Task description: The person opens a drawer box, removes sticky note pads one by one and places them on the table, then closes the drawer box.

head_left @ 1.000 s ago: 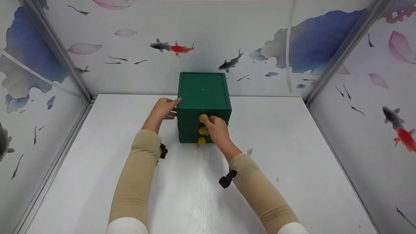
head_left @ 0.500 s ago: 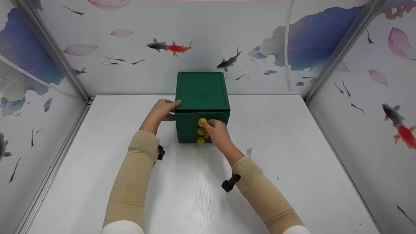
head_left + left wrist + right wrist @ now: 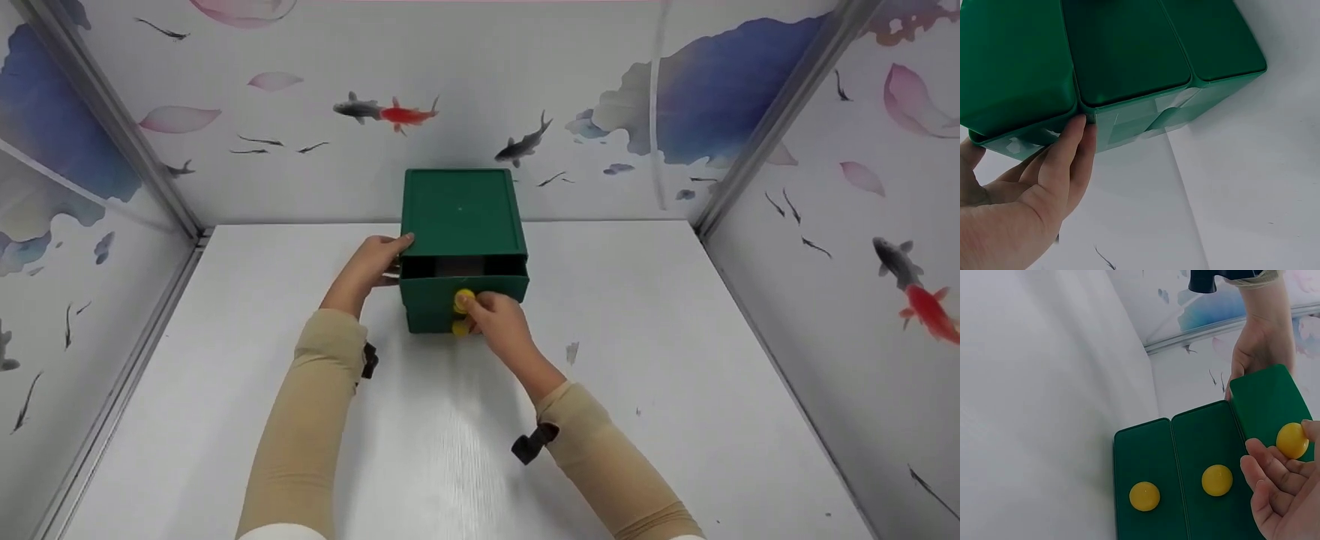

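A green chest of small drawers (image 3: 461, 210) stands at the back of the white table. Its top drawer (image 3: 429, 289) is pulled partway out, leaving a dark gap with a pale patch inside. My right hand (image 3: 504, 322) pinches that drawer's round yellow knob (image 3: 1292, 440) between thumb and fingers. Below it, the middle knob (image 3: 1217, 480) and the bottom knob (image 3: 1144, 496) sit on closed drawers. My left hand (image 3: 367, 270) braces the chest's left side, thumb on the top edge. In the left wrist view its extended fingers (image 3: 1061, 160) press against the side wall.
White walls painted with fish and petals enclose the table (image 3: 442, 450) at the back and both sides. The back wall (image 3: 300, 180) rises right behind the chest. Clear tape (image 3: 1176, 104) runs along the chest's side.
The right hand has drawn the top drawer out toward me by its knob, from flush to a wide gap. The left hand has stayed against the chest's left side.
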